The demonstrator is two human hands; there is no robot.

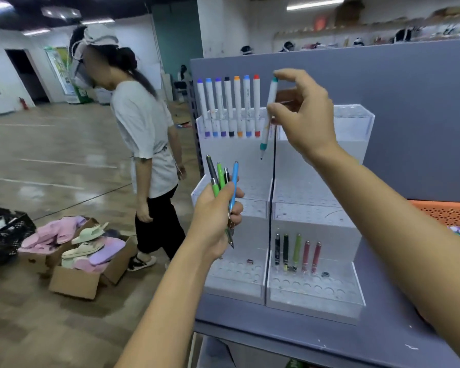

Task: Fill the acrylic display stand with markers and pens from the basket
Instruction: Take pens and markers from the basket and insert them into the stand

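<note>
Four pens (220,175) clenched in left grip (215,219) | teal marker (265,134) pinched mid-barrel by right grip (306,120)

Left arm: bare forearm rising from the bottom edge, wrist straight. Left hand (213,219): fingers curled round a bundle of pens (221,176), thumb across them.

Right arm: bare forearm entering from the right edge, held higher. Right hand (308,120): thumb and forefinger pinch a teal-capped marker (265,136), other fingers arched loosely.

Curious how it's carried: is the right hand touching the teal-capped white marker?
Touching. Head view shows the right hand pinching the teal-capped white marker between its fingers.
</note>
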